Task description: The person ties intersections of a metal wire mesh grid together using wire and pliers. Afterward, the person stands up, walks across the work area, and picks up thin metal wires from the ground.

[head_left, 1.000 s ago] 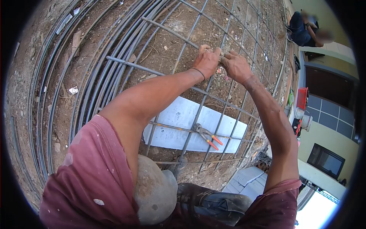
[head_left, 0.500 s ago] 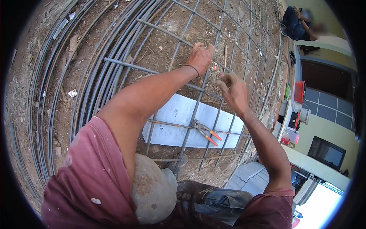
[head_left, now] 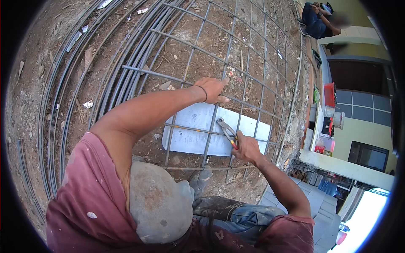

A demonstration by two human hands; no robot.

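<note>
My right hand (head_left: 249,148) is closed around the red and yellow handles of a pair of end-cutting pincers (head_left: 228,130). The metal jaws point up and to the left, over a white sheet (head_left: 190,141) under the bars. My left hand (head_left: 212,89), a dark band at its wrist, lies over a crossing in a steel rebar mesh (head_left: 252,108). Its thumb and forefinger are stretched apart on either side of a bar; the other fingers are partly hidden. No tie wire can be made out at the crossing.
Long bundled steel rods (head_left: 120,63) curve over the dirt at left. My knee (head_left: 158,202) rises close below the mesh. A seated person (head_left: 316,21) is at the upper right, beside a building with a red crate (head_left: 329,95) and a ledge (head_left: 350,168).
My right hand has come down from the mesh and taken hold of the pincers, which lay on the bars. My left hand has moved down and slightly left, its fingers now spread.
</note>
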